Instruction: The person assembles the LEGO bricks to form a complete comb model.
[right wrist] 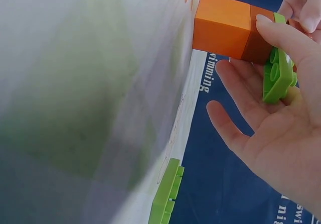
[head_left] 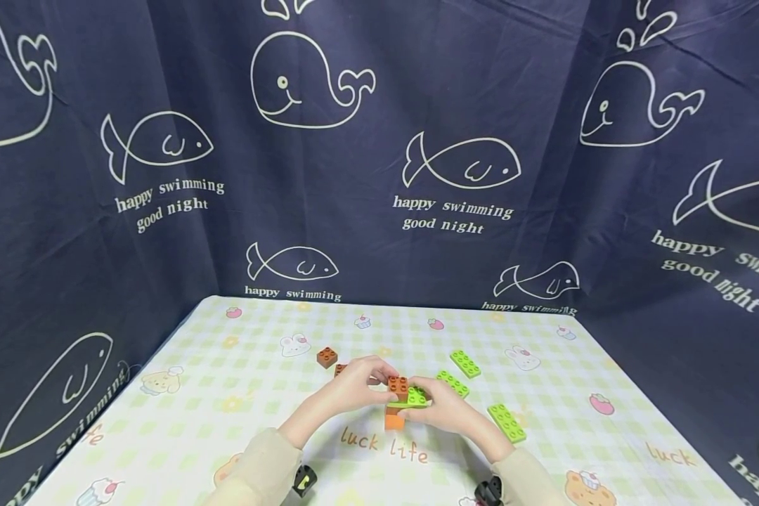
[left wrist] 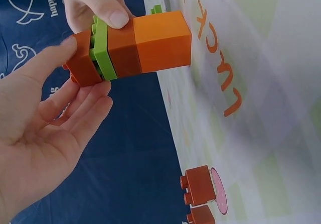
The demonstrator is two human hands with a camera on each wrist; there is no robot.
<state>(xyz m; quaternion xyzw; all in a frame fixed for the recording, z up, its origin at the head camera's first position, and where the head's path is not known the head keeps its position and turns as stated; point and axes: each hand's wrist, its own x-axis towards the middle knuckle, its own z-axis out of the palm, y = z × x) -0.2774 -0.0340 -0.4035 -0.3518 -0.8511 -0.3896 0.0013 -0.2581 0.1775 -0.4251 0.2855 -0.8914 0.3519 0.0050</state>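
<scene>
Here, the left hand (head_left: 359, 383) pinches the top brick (head_left: 397, 386).

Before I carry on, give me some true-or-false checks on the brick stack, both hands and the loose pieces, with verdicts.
1. An orange block forms the bottom of the stack. True.
2. The left hand pinches the top brown brick. True.
3. The right hand has its thumb on the orange block. False: it is on the lower brown brick.
4. Three loose green plates lie on the checked tablecloth. True.
5. In the head view, the loose brown bricks are right of the stack. False: they are left of it.
</scene>
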